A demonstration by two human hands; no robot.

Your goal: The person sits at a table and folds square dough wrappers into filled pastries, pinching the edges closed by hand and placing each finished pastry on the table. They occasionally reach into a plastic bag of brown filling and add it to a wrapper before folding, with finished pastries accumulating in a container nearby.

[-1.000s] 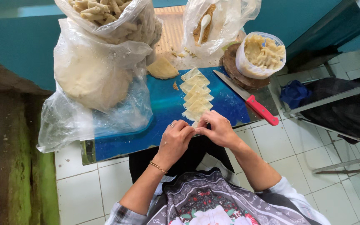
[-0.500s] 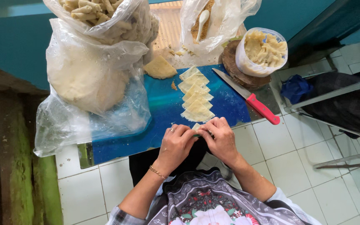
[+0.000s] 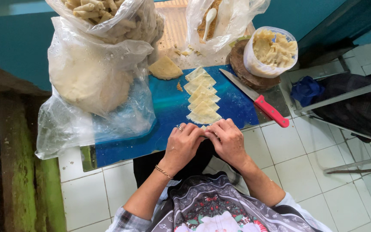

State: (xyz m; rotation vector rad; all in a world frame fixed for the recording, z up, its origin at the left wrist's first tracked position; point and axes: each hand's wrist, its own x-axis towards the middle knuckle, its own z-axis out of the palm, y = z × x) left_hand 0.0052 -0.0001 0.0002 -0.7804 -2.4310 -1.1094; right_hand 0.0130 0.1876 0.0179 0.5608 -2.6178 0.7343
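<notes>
My left hand (image 3: 183, 144) and my right hand (image 3: 227, 139) meet at the near edge of a blue cutting board (image 3: 168, 107). Their fingertips pinch a small pale dough piece (image 3: 203, 128) between them; most of it is hidden by the fingers. Just beyond my hands lies an overlapping row of pale triangular dough wrappers (image 3: 202, 96). A ring is on my left hand and a thin bracelet on that wrist.
A red-handled knife (image 3: 256, 99) lies right of the wrappers. A tub of filling (image 3: 271, 51) stands at the back right. Clear bags hold dough (image 3: 86, 77), rolled sticks (image 3: 108, 15), and crumbs with a white spoon (image 3: 209, 21). Below is white tiled floor (image 3: 314, 172).
My hands drew back slightly from the end of the wrapper row toward the board's near edge, still closed together on a dough piece.
</notes>
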